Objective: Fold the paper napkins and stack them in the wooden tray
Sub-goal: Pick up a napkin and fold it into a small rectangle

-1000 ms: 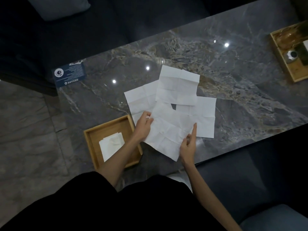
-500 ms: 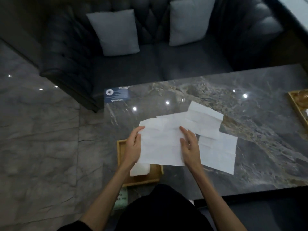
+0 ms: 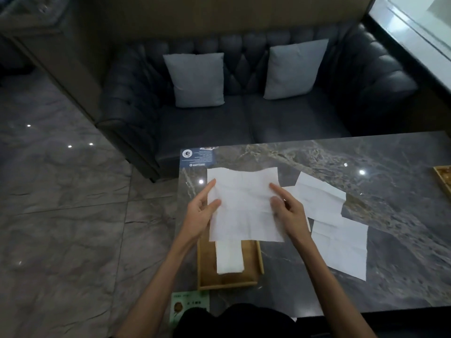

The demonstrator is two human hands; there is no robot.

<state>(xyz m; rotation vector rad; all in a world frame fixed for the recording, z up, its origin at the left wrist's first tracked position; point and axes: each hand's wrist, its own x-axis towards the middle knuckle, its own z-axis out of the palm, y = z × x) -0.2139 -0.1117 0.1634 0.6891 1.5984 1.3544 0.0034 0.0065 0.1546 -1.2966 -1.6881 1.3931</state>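
Observation:
I hold one unfolded white napkin (image 3: 244,203) up above the table's left end. My left hand (image 3: 201,211) pinches its left edge and my right hand (image 3: 286,211) pinches its right edge. Below it sits the wooden tray (image 3: 253,264) with a folded napkin (image 3: 229,257) lying inside; the held sheet hides the tray's far end. Two more unfolded napkins lie flat on the marble table (image 3: 366,276) to the right, one farther back (image 3: 319,198) and one nearer (image 3: 341,247).
A blue printed card (image 3: 198,156) lies at the table's far left corner. A green card (image 3: 190,304) sits at the near edge below the tray. Another wooden tray (image 3: 443,179) shows at the right edge. A dark sofa with two grey cushions stands behind the table.
The napkin that lay on the table has been lifted and squared up between both hands, now over the tray. The camera view has tilted up, bringing the sofa into sight.

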